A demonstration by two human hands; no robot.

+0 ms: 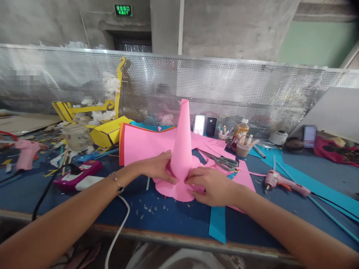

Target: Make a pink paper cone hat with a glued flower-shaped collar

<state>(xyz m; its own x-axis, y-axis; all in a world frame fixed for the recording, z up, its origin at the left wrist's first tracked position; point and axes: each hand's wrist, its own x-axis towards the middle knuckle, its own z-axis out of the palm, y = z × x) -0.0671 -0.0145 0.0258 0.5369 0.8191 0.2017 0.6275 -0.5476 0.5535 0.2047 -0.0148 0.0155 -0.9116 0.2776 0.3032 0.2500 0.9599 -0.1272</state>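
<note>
My left hand point(159, 166) is half closed around the left side of the pink cone point(181, 149), thumb in front, the other fingers partly hidden behind it, and I have hold of it low down; my right hand point(211, 185) is bent inward with its fingertips at the cone's right foot, though I cannot tell whether they pinch the paper or only press. The cone stands upright between my hands at the middle of the workbench point(168, 220), on a flat pink base point(171, 192) with a wavy, petal-like rim. By my judgement the rolling and the cutting of the rim are done, and the join at the foot is the part in hand; whether it is fast I cannot tell, and the folded tip looks rough. The paper seems smooth, matt and stiff enough to keep its curve. Just beyond lie pink sheets point(146, 144), bowed at the far edge, with loose offcuts to the right, grey-handled scissors point(224, 161) among them. A narrow blue strip point(217, 224) hangs over the near edge, a pink plastic glue gun point(286, 184) rests farther right, and an angular yellow model point(108, 130) sits far left before perforated metal mesh point(232, 86)
</note>
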